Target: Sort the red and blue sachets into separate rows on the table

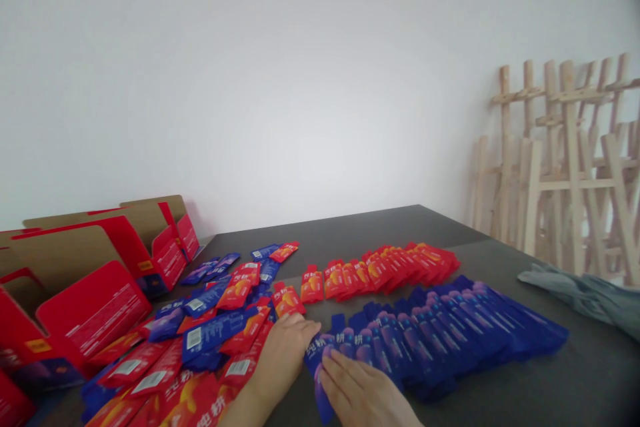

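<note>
A blue snack pouch (320, 345) with white lettering and a purple fruit picture lies at the left end of an overlapping blue row (440, 333). My right hand (363, 390) rests flat on this pouch, its fingers stretched out and close together. At the pouch's upper left edge is my left hand (285, 357), its fingers bent and closed against that edge; the fingertips are partly hidden. Behind the blue row runs an overlapping row of red pouches (385, 268) with orange fruit pictures. Left of my left hand, a mixed heap of red and blue pouches (200, 337) lies loosely.
Open red cardboard boxes (95, 320) with brown insides stand along the left. The dark table (360, 227) meets a white wall (310, 80). A grey-blue cloth (575, 287) lies at the right edge. Wooden easels (570, 147) lean beyond the table.
</note>
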`<action>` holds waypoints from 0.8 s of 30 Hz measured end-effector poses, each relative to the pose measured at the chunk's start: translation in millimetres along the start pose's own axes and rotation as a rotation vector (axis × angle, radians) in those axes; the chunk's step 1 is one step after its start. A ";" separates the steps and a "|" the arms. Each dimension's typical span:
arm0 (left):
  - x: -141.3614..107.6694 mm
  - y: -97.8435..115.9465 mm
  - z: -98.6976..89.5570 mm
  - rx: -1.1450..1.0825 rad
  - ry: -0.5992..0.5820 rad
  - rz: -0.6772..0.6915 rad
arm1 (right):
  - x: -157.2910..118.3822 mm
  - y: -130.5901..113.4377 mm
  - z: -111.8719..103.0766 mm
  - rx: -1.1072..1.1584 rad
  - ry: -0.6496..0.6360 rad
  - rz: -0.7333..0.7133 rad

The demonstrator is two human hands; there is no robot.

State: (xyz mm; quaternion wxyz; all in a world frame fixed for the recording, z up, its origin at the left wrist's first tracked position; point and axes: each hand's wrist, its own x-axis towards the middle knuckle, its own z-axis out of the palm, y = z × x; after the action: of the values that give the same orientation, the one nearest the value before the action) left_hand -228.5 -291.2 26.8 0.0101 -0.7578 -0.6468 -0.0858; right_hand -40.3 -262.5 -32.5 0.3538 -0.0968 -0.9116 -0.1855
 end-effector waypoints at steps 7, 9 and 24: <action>3.3 -7.6 0.2 0.101 -0.013 -0.155 | -12.0 0.1 22.7 -0.032 -0.016 0.008; 0.3 -9.5 -5.5 0.093 -0.003 -0.200 | -16.1 -4.5 31.9 -0.054 -0.070 0.009; -36.5 -65.7 -15.5 -0.242 0.181 -0.465 | 7.4 -14.8 34.6 0.101 -0.436 0.089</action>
State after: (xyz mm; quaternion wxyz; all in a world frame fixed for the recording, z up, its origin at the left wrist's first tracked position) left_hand -300.2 -318.2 30.6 -0.0428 -0.5741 -0.7847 -0.2297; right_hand -71.4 -261.5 -55.1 0.1604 -0.1570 -0.9695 -0.0987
